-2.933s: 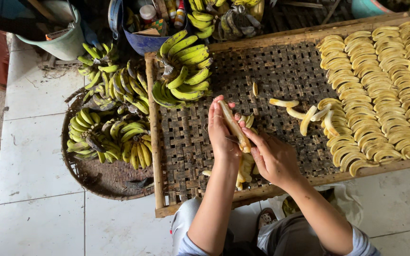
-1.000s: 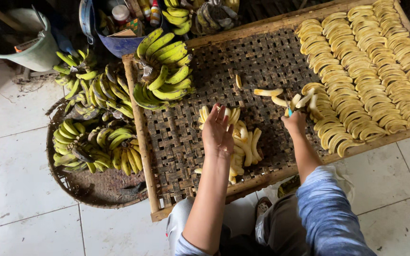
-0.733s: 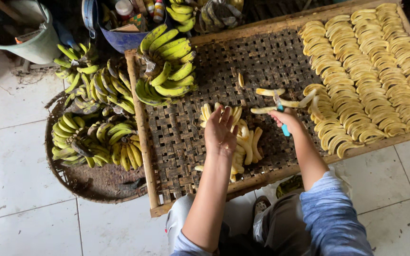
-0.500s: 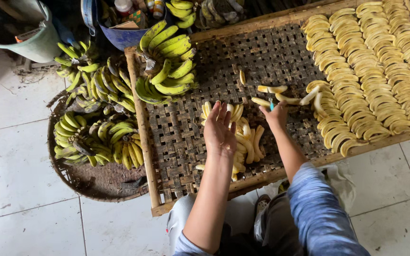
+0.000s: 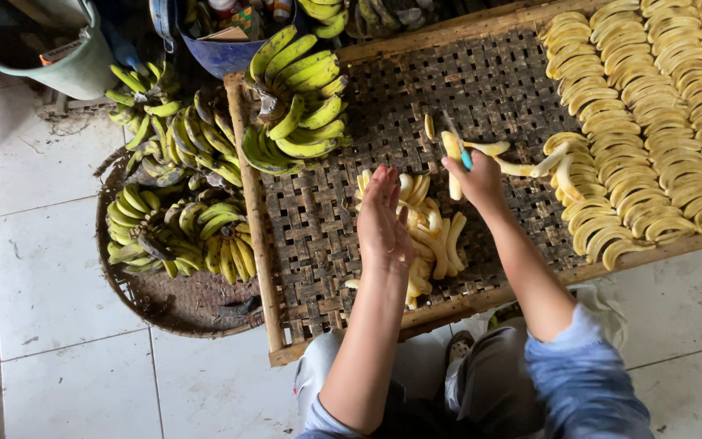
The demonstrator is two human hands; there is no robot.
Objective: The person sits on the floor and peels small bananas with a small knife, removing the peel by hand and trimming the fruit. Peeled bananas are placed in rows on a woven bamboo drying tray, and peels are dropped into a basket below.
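Swinging back w/ a peeled banana toward the pile

Pulling in from the loose peeled fruit by the rows, the right hand (image 5: 479, 177) now sits closer to the pile (image 5: 420, 232) than it did a sec ago, when it was reaching out at the right. It is clenched round a small knife (image 5: 458, 145) w/ a blue handle, and a peeled banana (image 5: 452, 162) hangs down from the same grip, upright, just above the pile's top edge. So one more fruit appears to have been picked from the loose ones (image 5: 522, 162) and brought over.

Left hand (image 5: 383, 223) hasn't shifted: flat, fingers straight and spread, resting on the left side of the pile, grasping nothing, prob. steadying it.

Pile lies mid-tray, near the front rim of the woven tray (image 5: 318, 244). Neat rows (image 5: 660, 122) of peeled bananas fill the tray's right part, well apart from the pile. Green bunches (image 5: 294, 106) sit on the tray's back-left corner; more fill a round basket (image 5: 180, 301) on the tiled floor, left of the tray.
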